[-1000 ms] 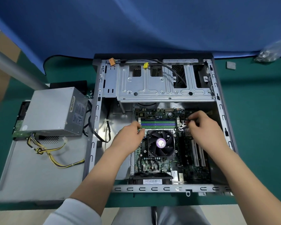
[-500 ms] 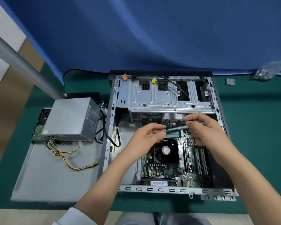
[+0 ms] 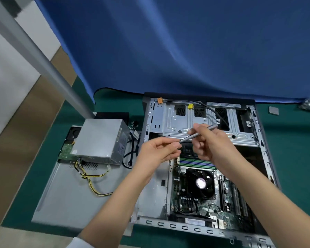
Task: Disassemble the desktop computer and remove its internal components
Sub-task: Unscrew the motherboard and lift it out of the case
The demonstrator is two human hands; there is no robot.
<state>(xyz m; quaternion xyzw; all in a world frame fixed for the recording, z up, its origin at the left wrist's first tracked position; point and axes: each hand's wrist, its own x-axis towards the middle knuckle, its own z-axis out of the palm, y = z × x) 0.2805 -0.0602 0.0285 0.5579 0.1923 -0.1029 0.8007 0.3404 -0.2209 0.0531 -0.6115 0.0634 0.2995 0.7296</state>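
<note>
Holding a slim grey screwdriver up over the opened computer case, the person has both hands raised above the machine, close together but not touching. The right hand has its fingers curled round the upper part of the shaft. The left hand has thumb and forefinger brought together right at the tool's lower end; whether they pinch the tip itself or some small thing on it is too fine to tell.

The tool's long axis runs on a slant, its high end toward the far right, over the metal drive cage, and its low end toward the near left. The tip is therefore aimed at the left hand, not at the work.

The work lies below and nearer the person: the motherboard sits flat in the case, with the fan at its middle and the memory sticks lying crosswise just beyond the fan, directly under the hands. The right hand is the one over the board; the left hangs above the case's left wall.

My reading is that the next move needs the tip swung downward toward the board before any screw can be reached.

On the table to the left, the power supply rests on the removed side panel, well apart from the hands.
</note>
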